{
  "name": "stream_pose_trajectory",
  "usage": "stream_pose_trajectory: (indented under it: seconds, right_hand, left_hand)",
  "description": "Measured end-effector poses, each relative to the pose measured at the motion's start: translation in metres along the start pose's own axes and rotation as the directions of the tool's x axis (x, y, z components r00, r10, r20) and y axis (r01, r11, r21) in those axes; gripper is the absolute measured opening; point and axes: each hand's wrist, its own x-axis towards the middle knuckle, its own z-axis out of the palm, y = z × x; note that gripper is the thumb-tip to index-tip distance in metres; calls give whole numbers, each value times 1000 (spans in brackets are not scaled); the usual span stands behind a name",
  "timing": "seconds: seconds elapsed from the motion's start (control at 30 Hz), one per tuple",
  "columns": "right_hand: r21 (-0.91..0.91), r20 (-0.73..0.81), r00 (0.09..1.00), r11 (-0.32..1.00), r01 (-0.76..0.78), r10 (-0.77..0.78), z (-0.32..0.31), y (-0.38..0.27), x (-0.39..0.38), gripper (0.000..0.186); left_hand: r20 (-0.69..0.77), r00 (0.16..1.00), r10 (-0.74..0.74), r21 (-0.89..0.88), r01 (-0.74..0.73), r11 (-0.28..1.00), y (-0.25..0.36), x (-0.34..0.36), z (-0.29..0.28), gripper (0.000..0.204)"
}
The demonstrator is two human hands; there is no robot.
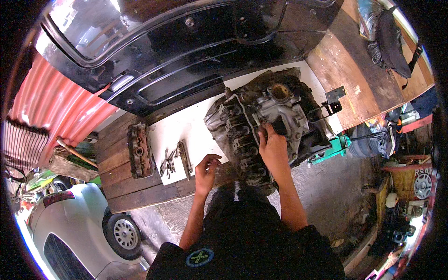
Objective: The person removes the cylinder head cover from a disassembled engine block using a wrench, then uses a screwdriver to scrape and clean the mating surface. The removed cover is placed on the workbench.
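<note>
A greasy engine (291, 114) lies on a white sheet on the wooden bench, its row of valve gear (240, 140) facing left. My right hand (273, 147) is on top of it, fingers closed together against the edge beside the valve gear. Whatever those fingertips hold, if anything, is hidden. My left hand (206, 173) hovers over the bench's front edge, left of the engine, with loosely curled fingers apart and nothing visible in them. Near it lie a long narrow metal part (185, 158) and several loose bolts (168, 162).
A long, dirty engine cover (140, 150) rests on the bench planks (114, 170) at left. Behind stands a black vehicle panel (186, 70). A metal bracket (332, 101) juts up right of the engine, above a green stand (333, 150). A silver car (77, 228) is at lower left.
</note>
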Motion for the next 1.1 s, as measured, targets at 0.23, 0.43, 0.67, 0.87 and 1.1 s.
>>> stream_pose_trajectory:
  seconds: [0.23,0.43,0.67,0.87,1.1]
  right_hand:
    - [-5,41,999,1000,29,-29,-7,9,-30,25]
    - [-51,57,998,998,-35,38,11,0,10,20]
    - [-72,140,990,997,-23,33,-8,8,-34,36]
    - [-60,65,997,998,-33,37,3,-7,10,23]
    - [81,36,998,996,43,-46,-22,7,-38,23]
  left_hand:
    - [17,1000,16,25,-16,1000,0,2,4,15]
    - [71,997,16,65,-21,998,-1,7,13,16]
    - [72,997,6,19,-7,1000,3,7,18,17]
    - [77,997,26,34,-29,999,-1,0,17,17]
    - [56,997,51,14,-52,999,0,-2,15,17]
